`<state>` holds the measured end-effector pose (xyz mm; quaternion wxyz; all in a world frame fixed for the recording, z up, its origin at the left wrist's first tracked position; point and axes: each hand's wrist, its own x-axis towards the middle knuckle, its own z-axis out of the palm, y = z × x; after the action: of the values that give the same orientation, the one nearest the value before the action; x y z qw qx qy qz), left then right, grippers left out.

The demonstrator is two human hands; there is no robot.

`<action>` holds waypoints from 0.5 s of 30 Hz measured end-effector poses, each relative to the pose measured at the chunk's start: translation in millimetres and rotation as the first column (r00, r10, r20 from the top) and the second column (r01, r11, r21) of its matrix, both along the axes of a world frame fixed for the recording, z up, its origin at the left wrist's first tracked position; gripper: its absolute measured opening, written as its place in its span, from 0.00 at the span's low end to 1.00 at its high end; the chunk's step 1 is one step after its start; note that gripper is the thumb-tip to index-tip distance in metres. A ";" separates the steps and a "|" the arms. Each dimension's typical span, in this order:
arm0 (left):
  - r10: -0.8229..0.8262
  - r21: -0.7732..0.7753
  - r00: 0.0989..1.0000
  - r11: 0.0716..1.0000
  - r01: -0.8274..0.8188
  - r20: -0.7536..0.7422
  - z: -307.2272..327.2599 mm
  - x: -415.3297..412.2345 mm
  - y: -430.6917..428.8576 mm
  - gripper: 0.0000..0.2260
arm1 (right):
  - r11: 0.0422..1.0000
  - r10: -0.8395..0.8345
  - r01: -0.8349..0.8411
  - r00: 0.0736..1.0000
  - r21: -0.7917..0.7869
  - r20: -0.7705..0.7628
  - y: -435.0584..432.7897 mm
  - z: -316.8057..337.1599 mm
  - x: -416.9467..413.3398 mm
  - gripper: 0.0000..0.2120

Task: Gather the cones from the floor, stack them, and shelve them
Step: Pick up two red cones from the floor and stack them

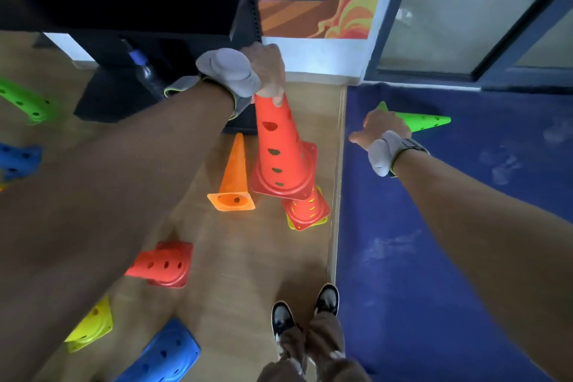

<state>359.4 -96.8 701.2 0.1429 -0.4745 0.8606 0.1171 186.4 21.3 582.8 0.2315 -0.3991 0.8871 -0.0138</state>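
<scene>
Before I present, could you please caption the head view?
Left hand holds red cone's tip; right hand hovers near green cone.

The red cone (280, 149) has its tip buried in the left hand (266, 71). The right hand (384, 130) hides its own fingers and the green cone's (431, 121) base. A blue cone (164, 353) is cut off at the bottom edge. What looks like a bottle (147, 73) under the shelf (124, 3) is blurred.

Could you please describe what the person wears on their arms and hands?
No sleeves or gloves. Behind the left hand and the right hand, each wrist carries a rounded grey pod on a strap edged in yellow-green.
</scene>
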 end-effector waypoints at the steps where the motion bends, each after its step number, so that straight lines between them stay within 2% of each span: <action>1: -0.028 0.027 1.000 0.999 0.028 -0.002 2.8 -11.6 1.6 0.19 | 0.999 -0.034 0.034 0.999 0.000 0.003 4.5 0.0 -6.6 0.13; 4: -0.075 0.059 0.997 0.995 0.074 0.018 -2.5 -42.4 7.4 0.18 | 0.995 -0.097 0.097 0.995 -0.009 0.026 12.6 -5.4 -18.9 0.14; 6: -0.087 0.050 0.995 0.995 0.084 0.040 -27.8 -52.7 13.9 0.14 | 0.994 -0.105 0.105 0.994 -0.007 0.041 16.8 -12.6 -23.7 0.16; 7: -0.083 0.058 0.995 0.995 0.080 0.061 -47.4 -56.4 16.5 0.16 | 0.994 -0.106 0.106 0.993 -0.008 0.043 17.5 -16.5 -27.2 0.16; 10: -0.117 0.262 0.975 0.963 0.064 0.191 -96.9 -58.1 25.2 0.46 | 0.994 -0.105 0.106 0.992 -0.014 0.067 16.5 -23.0 -34.9 0.15; 11: -0.111 0.319 0.975 0.947 0.045 0.194 -103.3 -64.3 24.1 0.49 | 0.994 -0.109 0.110 0.992 -0.014 0.068 15.6 -24.7 -41.2 0.15; 13: -0.105 0.315 0.988 0.947 0.064 0.116 -104.1 -75.3 21.8 0.46 | 0.994 -0.108 0.108 0.990 0.002 0.086 15.5 -24.3 -49.6 0.14; 15: -0.108 0.212 0.994 0.972 0.103 0.013 -93.1 -89.8 21.4 0.38 | 0.995 -0.098 0.101 0.989 -0.024 0.107 12.1 -19.3 -58.1 0.13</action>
<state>269.6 -75.4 608.1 0.2089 -0.4117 0.8655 0.1942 128.3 33.4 563.5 0.2711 -0.3563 0.8922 -0.0596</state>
